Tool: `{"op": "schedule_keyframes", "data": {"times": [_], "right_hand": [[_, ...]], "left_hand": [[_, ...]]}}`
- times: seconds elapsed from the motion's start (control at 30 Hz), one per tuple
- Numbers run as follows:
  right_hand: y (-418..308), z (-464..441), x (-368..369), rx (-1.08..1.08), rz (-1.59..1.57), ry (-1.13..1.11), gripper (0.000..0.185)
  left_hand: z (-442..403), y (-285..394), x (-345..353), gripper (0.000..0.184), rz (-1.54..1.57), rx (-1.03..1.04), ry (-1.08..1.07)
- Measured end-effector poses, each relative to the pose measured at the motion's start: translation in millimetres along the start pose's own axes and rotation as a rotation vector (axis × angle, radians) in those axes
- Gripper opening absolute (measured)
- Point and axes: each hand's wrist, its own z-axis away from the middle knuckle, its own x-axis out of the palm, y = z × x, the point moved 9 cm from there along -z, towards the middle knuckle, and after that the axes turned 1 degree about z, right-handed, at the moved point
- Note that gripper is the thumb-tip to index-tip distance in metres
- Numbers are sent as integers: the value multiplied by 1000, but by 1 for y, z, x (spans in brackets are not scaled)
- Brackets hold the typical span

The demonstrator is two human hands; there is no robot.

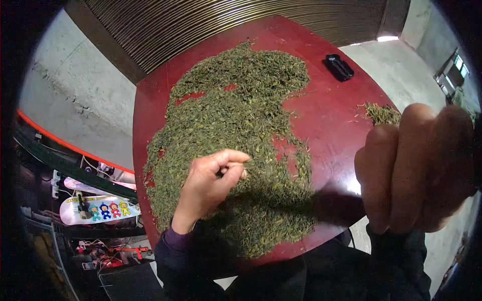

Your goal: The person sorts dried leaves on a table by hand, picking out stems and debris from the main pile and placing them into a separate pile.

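A wide layer of dried green leaves, apparently loose tea point(221, 115), covers much of the red table point(326, 120). Over its near middle is my left hand point(208, 183), thumb and fingers pinched together; anything between the fingertips is too small to make out. My right hand point(411, 170) is raised close to the camera at the right, with its fingers curled. Whatever it may hold is hidden behind the fingers. Just beyond that hand, a small heap of paler stems point(380, 113) lies near the table's right edge, partly covered from view.
A black object point(339, 67) lies at the table's far right. To the left are a white skateboard point(100, 208) with cartoon figures, cables and red items on a dark rack. A ribbed metal shutter point(211, 25) stands behind the table, and concrete floor point(396, 65) shows at right.
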Motion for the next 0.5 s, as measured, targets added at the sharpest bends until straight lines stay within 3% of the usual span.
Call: {"op": "schedule_keyframes", "data": {"times": [0.2,0.5], "right_hand": [[-3,-15,-10,-20,-47,40,37],[9,-6,-15,44,-183,147,43]], "left_hand": [[1,2,1,20,6,-31,5],[-1,-26,16,21,304,-211,-55]]}}
